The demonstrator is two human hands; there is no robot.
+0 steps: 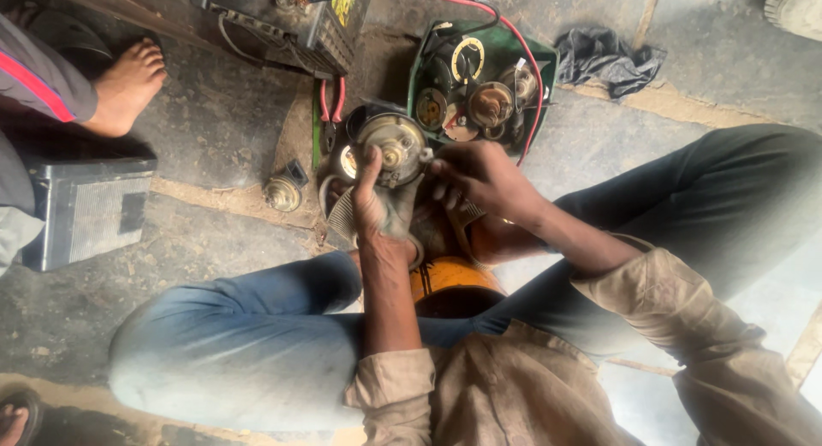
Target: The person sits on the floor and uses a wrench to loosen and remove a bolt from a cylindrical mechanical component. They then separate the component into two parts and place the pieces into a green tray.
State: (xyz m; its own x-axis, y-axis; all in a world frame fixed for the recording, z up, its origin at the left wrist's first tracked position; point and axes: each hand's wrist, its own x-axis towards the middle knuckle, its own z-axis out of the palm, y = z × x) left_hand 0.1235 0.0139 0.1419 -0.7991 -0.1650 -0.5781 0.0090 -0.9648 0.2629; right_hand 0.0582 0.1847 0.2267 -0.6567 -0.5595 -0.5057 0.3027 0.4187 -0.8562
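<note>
Round metal motor part [392, 146] sits centre frame, just above the person's knees. Left hand [381, 208] clamped on its lower edge; right hand [479, 176] pinches its right side. Green tray [543, 61] w/ similar parts behind, upper centre; red-handled pliers [332, 104] left of it.

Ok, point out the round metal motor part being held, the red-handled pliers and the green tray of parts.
Motor part [392, 145], head view, on its round silver face.
Pliers [332, 102], head view, on the red handles.
Green tray [541, 59], head view, on its right rim.
</note>
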